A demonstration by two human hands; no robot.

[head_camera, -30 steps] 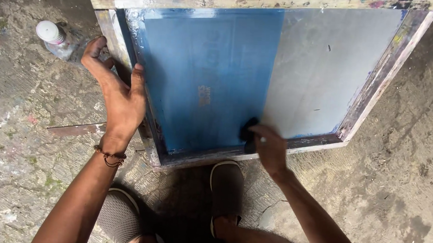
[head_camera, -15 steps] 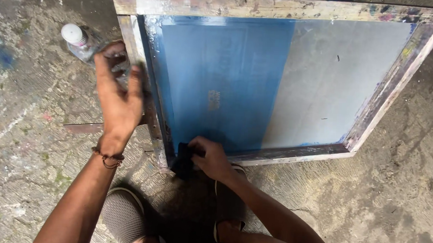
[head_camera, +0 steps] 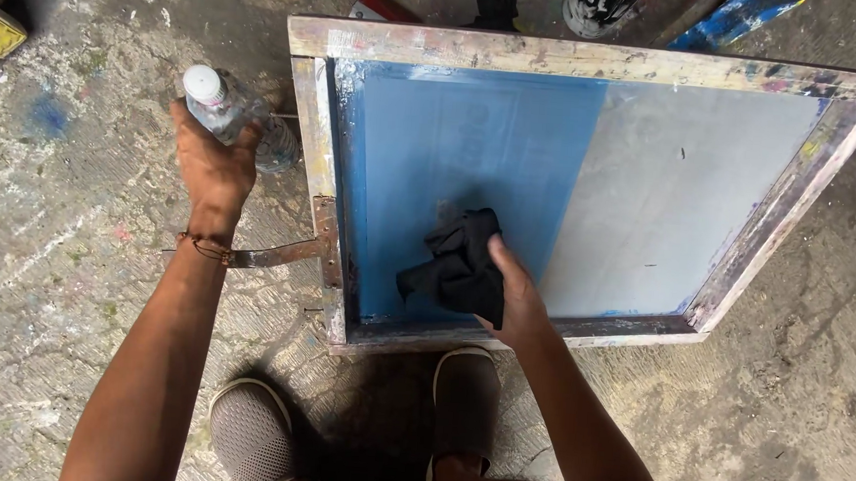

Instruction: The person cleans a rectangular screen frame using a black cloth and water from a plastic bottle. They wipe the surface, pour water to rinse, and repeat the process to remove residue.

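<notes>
Black rag [head_camera: 458, 264] pressed on the blue mesh of the wooden screen frame [head_camera: 578, 58] by the closed right hand [head_camera: 516, 293], clear plastic bottle [head_camera: 230, 112] gripped by the left hand [head_camera: 211, 163] left of the frame, on the concrete floor [head_camera: 59, 277].

Bottle [head_camera: 232, 118] partly hidden by left hand [head_camera: 213, 163]; paint can [head_camera: 601, 3] cut off.

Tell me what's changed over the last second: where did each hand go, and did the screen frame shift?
The left hand came off the frame's left edge and took hold of the clear plastic bottle beside it. The right hand slid the black cloth left along the bottom edge, then up onto the blue part of the mesh. The wooden screen frame lies as before; the grey half looks unchanged.
</notes>
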